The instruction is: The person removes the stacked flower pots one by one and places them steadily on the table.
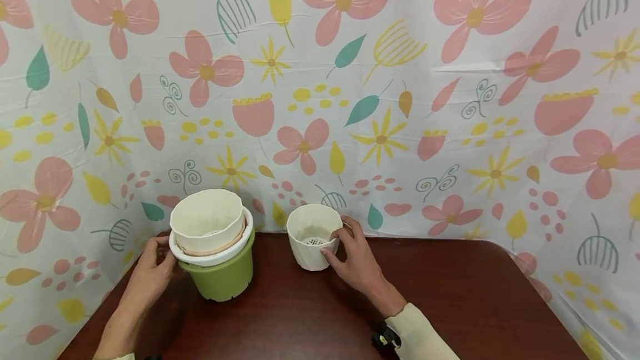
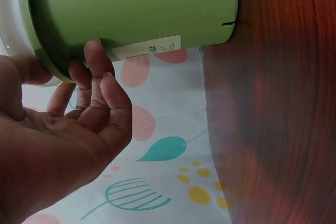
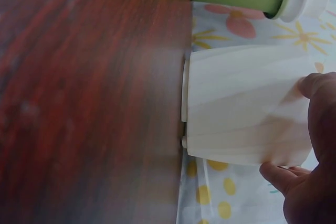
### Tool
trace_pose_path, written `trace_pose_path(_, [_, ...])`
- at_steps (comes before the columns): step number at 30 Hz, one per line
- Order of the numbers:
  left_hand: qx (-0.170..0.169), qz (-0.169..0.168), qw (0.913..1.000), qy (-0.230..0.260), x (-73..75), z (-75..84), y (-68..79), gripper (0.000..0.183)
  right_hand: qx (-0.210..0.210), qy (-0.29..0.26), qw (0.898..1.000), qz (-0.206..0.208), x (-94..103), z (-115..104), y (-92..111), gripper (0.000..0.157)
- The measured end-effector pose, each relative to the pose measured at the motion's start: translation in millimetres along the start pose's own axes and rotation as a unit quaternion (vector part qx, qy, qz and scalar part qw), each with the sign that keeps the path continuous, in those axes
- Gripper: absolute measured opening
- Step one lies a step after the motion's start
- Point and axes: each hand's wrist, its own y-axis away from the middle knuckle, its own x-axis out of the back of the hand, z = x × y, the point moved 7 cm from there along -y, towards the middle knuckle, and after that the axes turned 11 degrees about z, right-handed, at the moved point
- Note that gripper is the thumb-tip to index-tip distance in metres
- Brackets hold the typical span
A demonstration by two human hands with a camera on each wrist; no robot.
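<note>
Pot stack (image 1: 215, 248) at 8 o'clock in head view and loose white pot (image 1: 310, 240) at 6 o'clock are judged light, stiff, slightly slick plastic, best taken at the rim, where they're gripped by left hand (image 1: 150, 274) and right hand (image 1: 357, 263) respectively.

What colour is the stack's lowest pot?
The lowest pot is green, clearest in the left wrist view.

We wear a cream right sleeve (image 1: 421, 333), a black wristband (image 1: 386, 339) beside it, and a cream left cuff (image 1: 126, 356).
</note>
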Motion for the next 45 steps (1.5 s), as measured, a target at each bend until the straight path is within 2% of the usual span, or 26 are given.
trace_pose_path(8, [0.005,-0.005,1.0000,-0.003,-1.3,-2.2,-0.7,0.056,-0.017,0.007,1.000,-0.007,0.9,2.1,0.8,0.033])
trace_pose_path(21, [0.014,-0.002,0.9997,-0.022,7.6,-9.1,-2.7,0.057,-0.017,-0.001,1.000,-0.011,-6.9,-3.6,0.6,0.029])
trace_pose_path(27, [0.006,-0.002,0.9996,-0.029,9.1,-10.9,-3.7,0.057,-0.020,-0.003,1.000,-0.012,-8.4,-4.5,2.0,0.028])
trace_pose_path(39, [0.003,0.003,0.9996,-0.027,2.2,-4.3,-3.6,0.057,-0.025,0.011,1.000,-0.005,1.4,-2.3,-0.5,0.031])
trace_pose_path(45, [-0.001,0.019,0.9991,-0.039,2.3,-2.4,-3.4,0.054,-0.002,0.016,1.000,0.019,10.2,-7.8,-6.6,0.039])
